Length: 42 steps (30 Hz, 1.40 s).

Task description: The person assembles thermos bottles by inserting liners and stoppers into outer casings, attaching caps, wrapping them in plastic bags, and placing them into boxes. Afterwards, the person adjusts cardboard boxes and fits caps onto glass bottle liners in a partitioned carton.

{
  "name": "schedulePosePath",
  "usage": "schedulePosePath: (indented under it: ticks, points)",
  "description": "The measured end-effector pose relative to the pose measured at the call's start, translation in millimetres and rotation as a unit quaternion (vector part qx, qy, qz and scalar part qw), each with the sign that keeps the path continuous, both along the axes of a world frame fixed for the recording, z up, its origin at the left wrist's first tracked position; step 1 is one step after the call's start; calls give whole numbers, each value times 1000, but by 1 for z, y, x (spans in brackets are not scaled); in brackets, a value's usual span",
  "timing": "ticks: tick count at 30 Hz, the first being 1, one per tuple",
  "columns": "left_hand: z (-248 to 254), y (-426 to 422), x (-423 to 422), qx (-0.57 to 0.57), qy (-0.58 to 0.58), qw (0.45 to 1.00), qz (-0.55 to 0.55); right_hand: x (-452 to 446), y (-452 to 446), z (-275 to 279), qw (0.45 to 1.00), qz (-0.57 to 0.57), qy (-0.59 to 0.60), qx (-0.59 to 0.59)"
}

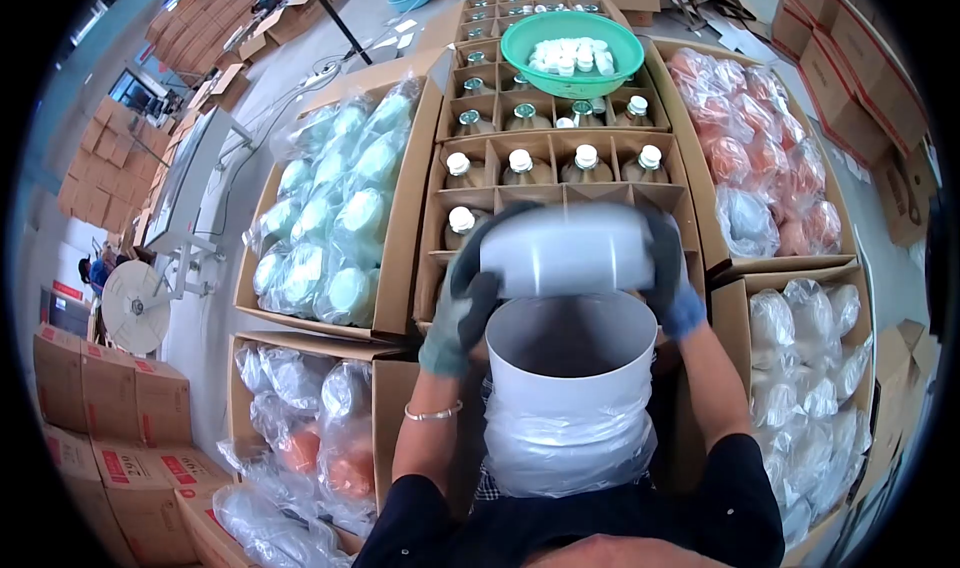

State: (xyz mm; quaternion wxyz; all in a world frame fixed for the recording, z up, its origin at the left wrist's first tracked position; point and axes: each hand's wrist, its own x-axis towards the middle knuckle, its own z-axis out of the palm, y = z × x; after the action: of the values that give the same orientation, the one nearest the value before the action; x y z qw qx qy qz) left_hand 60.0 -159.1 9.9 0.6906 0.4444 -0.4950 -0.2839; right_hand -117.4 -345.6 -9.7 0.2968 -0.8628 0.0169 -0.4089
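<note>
A pale grey, wide round piece like a deep lid [566, 253] is held up in front of me, blurred by motion. My left hand [472, 303], in a grey and green glove, is closed on its left side. On the opposite side my right hand [668, 273], in a dark and blue glove, grips it too. Directly below stands a white open-topped cylinder [572, 376], upright near my lap, with clear plastic film bunched around its lower part. Its inside looks dark grey and its bottom is hidden. I cannot tell whether the held piece touches the cylinder's rim.
Ahead, a divided carton [520, 146] holds several white-capped bottles [520, 168]. A green basin [572, 53] of white caps sits on the cartons behind. Cartons of bagged green [340, 208], orange [760, 158] and clear items [810, 368] flank me. Stacked boxes [120, 448] stand at left.
</note>
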Motion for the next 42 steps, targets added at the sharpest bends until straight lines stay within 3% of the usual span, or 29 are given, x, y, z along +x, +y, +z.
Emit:
schedulePosePath:
  ticks: [1, 2, 4, 5, 6, 7, 9, 10, 11, 13, 14, 15, 18, 19, 20, 22, 23, 24, 27, 29, 30, 31, 33, 35, 37, 38, 39, 41, 42]
  points:
    - [15, -14, -3, 133, -36, 987, 81, 11, -13, -22, 987, -147, 2, -64]
    - [-1, -38, -1, 49, 143, 987, 62, 24, -33, -37, 982, -190, 2, 16]
    - [-20, -66, 17, 99, 189, 971, 106, 48, -63, -50, 951, -117, -51, 282]
    - [-38, -78, 18, 90, 191, 966, 152, 55, -63, -47, 955, -105, -62, 269]
    - [-52, -90, 17, 78, 192, 958, 197, 57, -55, -23, 965, -240, -20, -98]
    - [-59, -98, 10, 112, 202, 947, 224, 54, -45, -21, 963, -202, -2, -178]
    - [-88, -112, 6, 172, 80, 935, 299, 51, -41, -29, 963, -150, 140, -177]
    - [-103, -115, 3, 203, 18, 920, 335, 51, -44, -37, 951, -137, 259, -94]
    - [-109, -117, -3, 160, 107, 914, 358, 50, -48, -45, 920, -120, 372, -12]
    - [-107, -109, -4, 127, 246, 904, 325, 46, -113, -88, 851, -85, 325, 403]
    - [-103, -103, 0, 130, 270, 906, 300, 49, -149, -99, 908, -181, 314, 212]
    - [-102, -102, 2, 123, 286, 906, 288, 55, -196, -145, 934, -241, 231, 130]
    - [-101, -100, 0, 109, 317, 906, 259, 50, -272, -195, 875, -389, 264, -113]
    - [-103, -100, -3, 105, 330, 905, 248, 49, -301, -250, 855, -387, 345, -8]
    - [-105, -103, -5, 98, 346, 903, 235, 45, -293, -238, 855, -319, 374, 166]
    - [-109, -108, -9, 89, 380, 898, 203, 44, -280, -233, 851, -363, 368, 95]
    - [-111, -112, -10, 82, 403, 893, 181, 34, -285, -255, 873, -388, 296, -1]
    - [-114, -118, -12, 76, 425, 888, 155, 29, -260, -202, 881, -355, 313, 26]
    - [-133, -138, -21, 37, 518, 855, 8, 10, -225, -114, 923, -316, 184, -118]
    - [-149, -153, -28, -32, 480, 848, -224, -9, -172, -13, 941, -254, 116, -192]
    - [-148, -165, -32, -44, 544, 782, -302, -19, -143, 28, 944, -220, 97, -225]
    - [-125, -167, -39, -7, 542, 784, -302, -28, -117, 60, 930, -200, 76, -299]
    - [-90, -182, -45, -83, 576, 698, -417, -47, -73, 99, 886, -141, 61, -437]
    - [-85, -172, -33, -28, 474, 831, -291, -56, -34, 112, 855, -88, 38, -510]
    - [-87, -167, -29, -44, 271, 945, -177, -67, -22, 126, 840, 36, 102, -531]
    - [-81, -155, -32, -54, 169, 982, -70, -64, -15, 141, 868, 54, 103, -482]
    - [-76, -144, -33, -63, 63, 995, 40, -62, -8, 156, 893, 73, 100, -432]
    - [-66, -116, -34, -71, -150, 953, 255, -59, -18, 144, 957, -9, 81, -279]
    - [-68, -97, -33, -54, -186, 944, 266, -53, -9, 141, 979, -72, 33, -189]
